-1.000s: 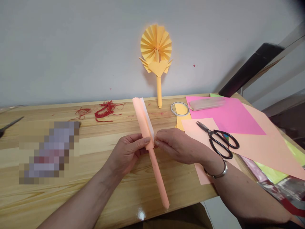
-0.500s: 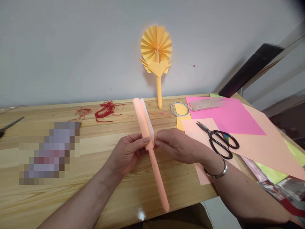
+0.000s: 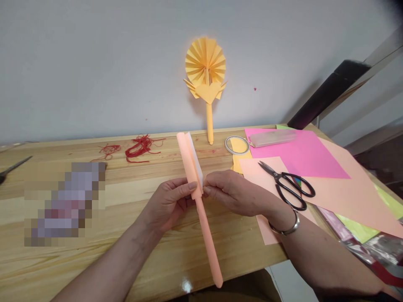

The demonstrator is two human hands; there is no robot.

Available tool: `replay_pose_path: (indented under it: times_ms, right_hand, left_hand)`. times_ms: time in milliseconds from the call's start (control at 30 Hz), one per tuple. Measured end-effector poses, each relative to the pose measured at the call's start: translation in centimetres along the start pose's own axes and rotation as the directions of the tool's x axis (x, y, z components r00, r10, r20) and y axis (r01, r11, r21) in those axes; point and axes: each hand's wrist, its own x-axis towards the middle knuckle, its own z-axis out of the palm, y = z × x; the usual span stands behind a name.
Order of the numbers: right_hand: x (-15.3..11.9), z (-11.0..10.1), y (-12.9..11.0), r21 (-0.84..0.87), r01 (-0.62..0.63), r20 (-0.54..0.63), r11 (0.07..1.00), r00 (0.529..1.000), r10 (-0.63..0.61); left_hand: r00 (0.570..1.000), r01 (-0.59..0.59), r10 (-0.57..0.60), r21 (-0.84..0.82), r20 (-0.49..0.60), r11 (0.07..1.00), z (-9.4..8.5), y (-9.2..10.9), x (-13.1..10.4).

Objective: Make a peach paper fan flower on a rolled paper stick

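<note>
A peach paper tube point(image 3: 208, 241) slants down toward the table's front edge, with a wider peach paper roll point(image 3: 188, 165) around its upper end. My left hand point(image 3: 168, 201) is closed on the roll's lower end, thumb on top and fingers beneath. A white strip point(image 3: 195, 157), maybe tape backing, stands along the roll's right edge. My right hand point(image 3: 231, 191) pinches at the lower end of that strip; its fingertips hide exactly what they hold. A metal bangle point(image 3: 291, 224) circles the right wrist.
A yellow paper fan point(image 3: 206, 63) leans on the wall. Red thread point(image 3: 141, 149) lies at the back. Black-handled scissors point(image 3: 283, 184), a tape roll point(image 3: 227, 147), pink paper point(image 3: 317, 157) and a translucent pouch point(image 3: 273, 137) are at right. A pixelated object point(image 3: 67, 203) lies left.
Hardly anything differs. The roll and tube sit slightly lower in view, and both hands keep their hold.
</note>
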Motion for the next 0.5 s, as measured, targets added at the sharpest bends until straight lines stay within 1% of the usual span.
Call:
replay_pose_path:
  times_ms: [300,500]
  right_hand:
    - [0.11,0.1,0.14,0.011,-0.008,-0.005,1.0,1.0,0.008]
    - [0.02,0.2,0.41,0.055,0.009,-0.023,0.998,1.0,-0.008]
  left_hand:
    - [1.0,0.008,-0.008,-0.036,0.007,0.999,0.0,0.02,-0.08]
    - [1.0,-0.002,0.002,-0.042,0.006,0.999,0.12,0.11,-0.09]
